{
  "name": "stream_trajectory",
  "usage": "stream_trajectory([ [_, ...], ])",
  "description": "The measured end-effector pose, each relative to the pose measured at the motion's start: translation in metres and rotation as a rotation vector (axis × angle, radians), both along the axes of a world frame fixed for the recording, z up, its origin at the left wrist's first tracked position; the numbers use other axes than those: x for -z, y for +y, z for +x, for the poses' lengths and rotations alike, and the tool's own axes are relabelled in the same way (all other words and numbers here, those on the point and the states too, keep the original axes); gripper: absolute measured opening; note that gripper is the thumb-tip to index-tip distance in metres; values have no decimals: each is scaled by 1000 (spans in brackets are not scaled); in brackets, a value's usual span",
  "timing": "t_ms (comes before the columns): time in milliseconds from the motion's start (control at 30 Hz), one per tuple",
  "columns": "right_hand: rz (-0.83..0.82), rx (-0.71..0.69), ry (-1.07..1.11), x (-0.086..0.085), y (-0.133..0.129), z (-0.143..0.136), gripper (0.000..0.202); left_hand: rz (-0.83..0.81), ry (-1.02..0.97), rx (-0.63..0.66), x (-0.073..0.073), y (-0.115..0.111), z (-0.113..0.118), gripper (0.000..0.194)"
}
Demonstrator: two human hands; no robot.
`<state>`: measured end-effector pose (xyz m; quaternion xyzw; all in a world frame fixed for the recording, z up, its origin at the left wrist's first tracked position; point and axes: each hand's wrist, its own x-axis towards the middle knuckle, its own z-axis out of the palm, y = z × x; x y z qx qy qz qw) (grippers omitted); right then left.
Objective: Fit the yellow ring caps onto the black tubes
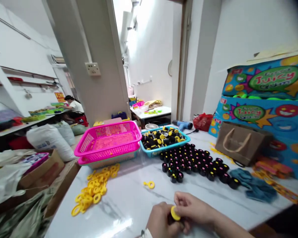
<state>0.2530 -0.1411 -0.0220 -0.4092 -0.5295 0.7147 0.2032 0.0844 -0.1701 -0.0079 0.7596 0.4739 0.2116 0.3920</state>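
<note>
While both hands meet low in the view, above the near part of the white table (pixel 129 205), they pinch one yellow-faced black piece (pixel 175 213) between them. The left hand (pixel 159 219) curls its fingers around the dark side; the right hand (pixel 192 209) closes thumb and fingers at the yellow face. That round face points up toward the camera, slightly tilted; the piece's long axis cannot be told, since fingers cover most of its body. One yellow ring (pixel 151 184) lies by itself ahead of the hands, and one blue basket (pixel 154 152) holds more pieces, too jumbled to count. The heaped yellow rings (pixel 96 188) overlap, the standing black pieces (pixel 188 162) crowd together, and the left wrist is cut off by the lower edge.
</note>
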Motion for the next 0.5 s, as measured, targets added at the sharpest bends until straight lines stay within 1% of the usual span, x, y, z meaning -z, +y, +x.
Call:
stream_trajectory([
  [33, -37, -7, 62, 2, 0, 3, 34, 7, 8, -11, -1, -2, 0, 15],
  [67, -67, -4, 115, -1, 1, 6, 37, 18, 17, -32, -5, -3, -1, 13],
  [100, -93, 8, 154, -7, 3, 9, 39, 31, 27, -53, -11, -2, -3, 12],
  [167, -126, 34, 200, -25, 10, 12, 43, 66, 34, -53, -25, 3, -5, 12],
  [233, -127, 27, 191, -41, 18, 11, 44, 106, 40, -53, -33, 11, -8, 14],
  [300, -68, -16, 92, -50, 22, 8, 41, 122, 46, -36, -34, 16, -9, 13],
  [367, 34, -42, -55, -54, 20, 3, 36, 127, 69, -29, -31, 17, -8, 12],
  [433, 156, -18, -185, -57, 14, -1, 29, 129, 102, -49, -30, 14, -7, 12],
  [500, 226, -4, -258, -60, 8, -4, 22, 119, 121, -76, -30, 10, -6, 13],
])
